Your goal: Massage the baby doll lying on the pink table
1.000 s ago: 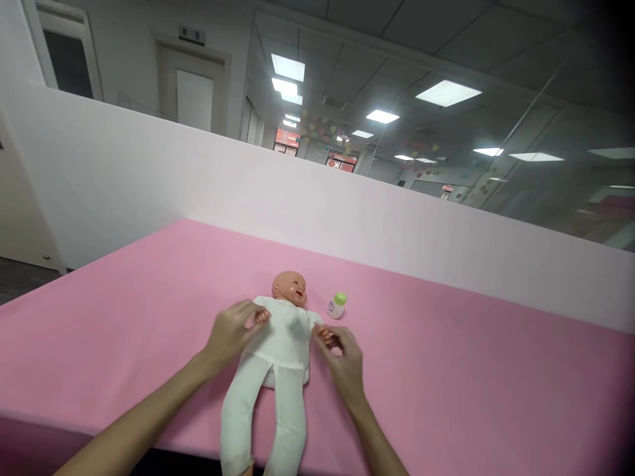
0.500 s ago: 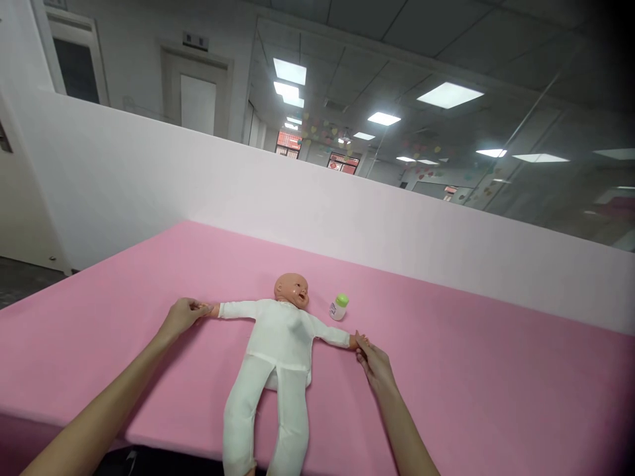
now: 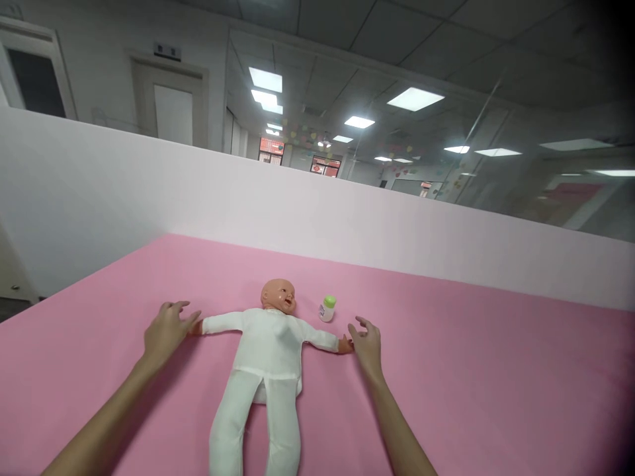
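Note:
A baby doll in a white top and white trousers lies on its back on the pink table surface, arms spread wide. My left hand is open beside the doll's hand at the left, fingers apart, holding nothing. At the right, my right hand is open close to the doll's other hand, fingers curved and apart. Whether either hand still touches the doll is hard to tell. A small bottle with a green cap stands right of the doll's head.
A low white wall runs along the back of the table. Above it, glass shows a room with ceiling lights. A door is at the back left.
Both hands have let go of the doll's hands and opened their fingers. The doll's arms remain spread. The camera view has shifted slightly.

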A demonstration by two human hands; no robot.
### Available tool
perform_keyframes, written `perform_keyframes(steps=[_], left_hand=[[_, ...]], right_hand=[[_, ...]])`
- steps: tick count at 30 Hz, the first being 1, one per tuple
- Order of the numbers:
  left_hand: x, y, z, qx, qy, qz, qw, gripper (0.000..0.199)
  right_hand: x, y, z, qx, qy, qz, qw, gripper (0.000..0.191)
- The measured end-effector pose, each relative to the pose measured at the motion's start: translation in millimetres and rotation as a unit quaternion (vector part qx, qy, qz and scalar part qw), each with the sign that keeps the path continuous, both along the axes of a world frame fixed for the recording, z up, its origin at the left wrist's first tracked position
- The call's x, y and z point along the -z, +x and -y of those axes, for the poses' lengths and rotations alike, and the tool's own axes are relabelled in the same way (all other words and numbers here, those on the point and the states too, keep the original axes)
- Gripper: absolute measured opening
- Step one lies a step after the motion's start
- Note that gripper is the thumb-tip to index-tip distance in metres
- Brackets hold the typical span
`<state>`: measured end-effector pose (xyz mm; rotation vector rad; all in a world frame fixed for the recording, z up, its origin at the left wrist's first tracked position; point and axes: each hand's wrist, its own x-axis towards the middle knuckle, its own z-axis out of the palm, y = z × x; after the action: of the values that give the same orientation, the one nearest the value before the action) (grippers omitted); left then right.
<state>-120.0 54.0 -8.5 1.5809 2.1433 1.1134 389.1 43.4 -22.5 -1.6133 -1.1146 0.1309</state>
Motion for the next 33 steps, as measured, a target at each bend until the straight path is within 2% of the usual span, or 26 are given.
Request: perform_keyframes(steps=[1,2,4,5,6,7,9,11,13,17,21,24,28,33], left_hand=[[-10.8,16.1,2.0,0.02,0.047,0.003,0.999,0.06],[-22.0,35.5,4.1,0.065,0.096,0.036,0.993,0.059],[-42.7,82.0,8.0,0.17,0.155,0.155,0.961,0.055],[-51.4,107.4,9.3,0.217,0.15,0.23,0.937,0.052],[-58.4,132.8,10.0,0.268,0.12,0.308,0.905,0.05],[-63.6,157.5,9.6,0.319,0.081,0.388,0.861,0.049],[-68.9,201.7,5.0,0.383,-0.026,0.538,0.751,0.049],[-68.3,236.7,-5.5,0.381,-0.15,0.616,0.673,0.056],[-63.6,262.8,-20.6,0.35,-0.225,0.653,0.633,0.068],[-48.8,295.1,-53.0,0.276,-0.242,0.703,0.609,0.078],[-38.3,310.8,-69.9,0.284,-0.231,0.736,0.569,0.081],[-37.7,316.8,-69.7,0.294,-0.238,0.747,0.547,0.082],[-41.8,317.1,-63.8,0.281,-0.235,0.751,0.55,0.084],[-50.7,290.9,-52.8,0.323,-0.215,0.741,0.548,0.083]], right_hand=[[-6.8,-5.9,-3.9,-0.016,0.02,0.002,1.0,0.05],[-13.4,-13.1,-7.8,-0.033,0.034,0.0,0.999,0.05],[-22.9,-29.6,-15.2,-0.067,0.06,0.021,0.996,0.05],[-24.9,-37.6,-18.5,-0.076,0.066,0.038,0.994,0.052],[-24.7,-44.7,-21.7,-0.081,0.07,0.054,0.993,0.054],[-22.4,-50.5,-24.6,-0.083,0.071,0.072,0.991,0.055],[-13.4,-56.8,-29.7,-0.092,0.068,0.116,0.987,0.058],[-2.2,-56.3,-34.2,-0.114,0.057,0.175,0.976,0.059],[7.8,-51.0,-38.2,-0.136,0.038,0.227,0.964,0.059],[19.2,-39.6,-44.8,-0.141,-0.002,0.275,0.951,0.06],[22.1,-37.7,-48.9,-0.149,-0.009,0.294,0.944,0.061],[22.3,-38.9,-50.8,-0.163,-0.009,0.295,0.941,0.059],[20.0,-39.1,-51.2,-0.161,-0.011,0.287,0.944,0.059],[2.0,-50.7,-39.2,-0.153,0.032,0.259,0.953,0.062]])
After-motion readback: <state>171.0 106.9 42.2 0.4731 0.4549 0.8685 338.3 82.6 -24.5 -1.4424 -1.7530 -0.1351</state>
